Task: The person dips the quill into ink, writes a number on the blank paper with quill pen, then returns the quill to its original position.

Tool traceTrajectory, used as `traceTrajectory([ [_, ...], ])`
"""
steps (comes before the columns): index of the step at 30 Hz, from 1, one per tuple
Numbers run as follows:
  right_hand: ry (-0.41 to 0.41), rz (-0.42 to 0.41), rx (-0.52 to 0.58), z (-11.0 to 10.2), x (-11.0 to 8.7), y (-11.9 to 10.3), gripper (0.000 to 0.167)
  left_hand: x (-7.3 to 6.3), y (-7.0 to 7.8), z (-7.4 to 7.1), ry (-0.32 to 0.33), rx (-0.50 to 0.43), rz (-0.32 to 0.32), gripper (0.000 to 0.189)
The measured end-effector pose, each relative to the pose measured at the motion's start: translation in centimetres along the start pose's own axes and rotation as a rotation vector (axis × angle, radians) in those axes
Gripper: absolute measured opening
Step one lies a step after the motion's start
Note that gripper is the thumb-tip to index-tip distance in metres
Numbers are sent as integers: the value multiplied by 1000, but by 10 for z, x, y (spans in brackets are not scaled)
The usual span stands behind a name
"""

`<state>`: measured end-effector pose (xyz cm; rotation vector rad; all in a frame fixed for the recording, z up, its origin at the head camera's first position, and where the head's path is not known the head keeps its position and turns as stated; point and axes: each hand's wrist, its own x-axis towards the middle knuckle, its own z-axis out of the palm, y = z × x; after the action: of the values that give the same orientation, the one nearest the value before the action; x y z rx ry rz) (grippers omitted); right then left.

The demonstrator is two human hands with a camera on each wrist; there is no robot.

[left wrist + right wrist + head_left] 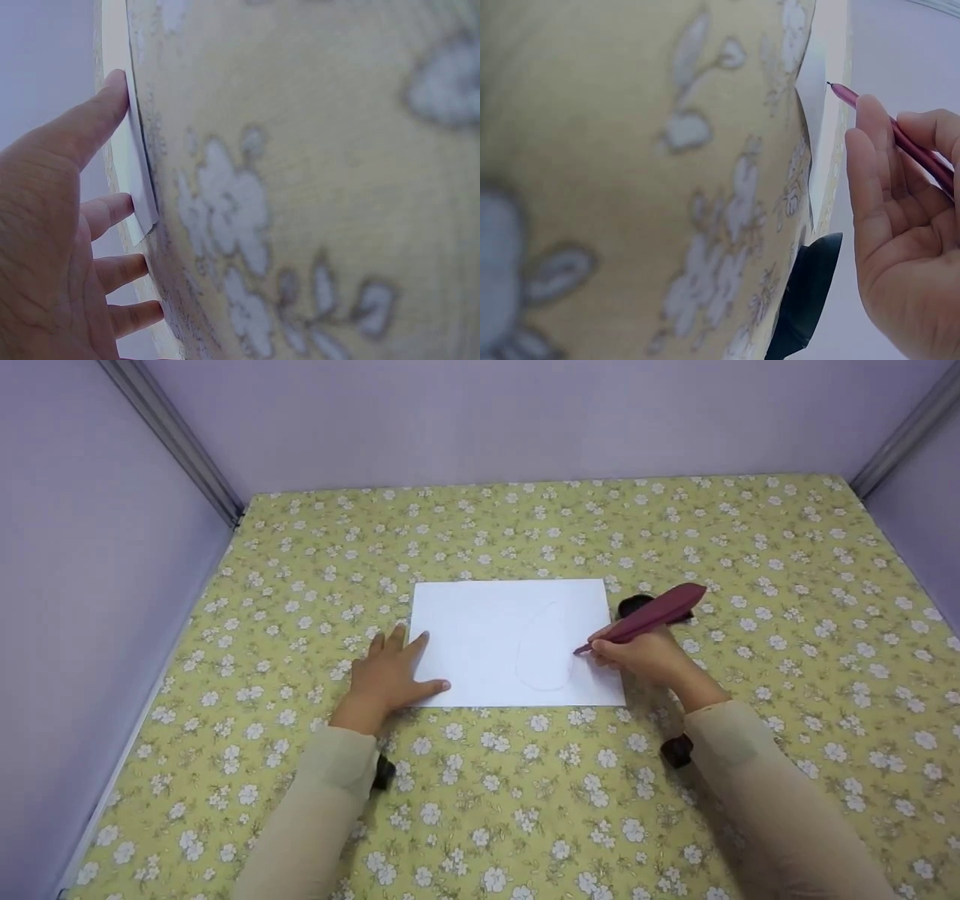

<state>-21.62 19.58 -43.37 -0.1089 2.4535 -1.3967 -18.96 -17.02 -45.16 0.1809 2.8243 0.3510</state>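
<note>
A white sheet of paper (472,641) lies on the flowered tablecloth, with a faint curved line, open at the top right, on its right half. My left hand (382,679) rests at the sheet's left edge, fingers spread; thumb and index fingertips touch the paper. In my right hand (652,656), a maroon feather-shaped pen (664,611) is pinched between thumb and fingers. Its tip is at the sheet's right part, by the end of the drawn line. The right wrist view shows the pen's slim barrel (922,154) and dark tip against the paper.
Beyond the right hand stands a black object (634,604), partly hidden by pen and hand; its kind is unclear. A yellow-green tablecloth (510,825) with white flowers covers the table. Pale lilac panels (480,420) enclose the back and sides. Black devices (676,751) sit at both wrists.
</note>
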Motion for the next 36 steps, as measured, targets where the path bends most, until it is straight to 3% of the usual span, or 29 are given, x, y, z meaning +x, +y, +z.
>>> traceTrajectory([
  [19, 56, 89, 90, 6, 20, -7, 28, 1, 2, -1, -4, 5, -24, 93],
  [36, 42, 56, 116, 20, 33, -14, 25, -2, 4, -3, 2, 15, -24, 92],
])
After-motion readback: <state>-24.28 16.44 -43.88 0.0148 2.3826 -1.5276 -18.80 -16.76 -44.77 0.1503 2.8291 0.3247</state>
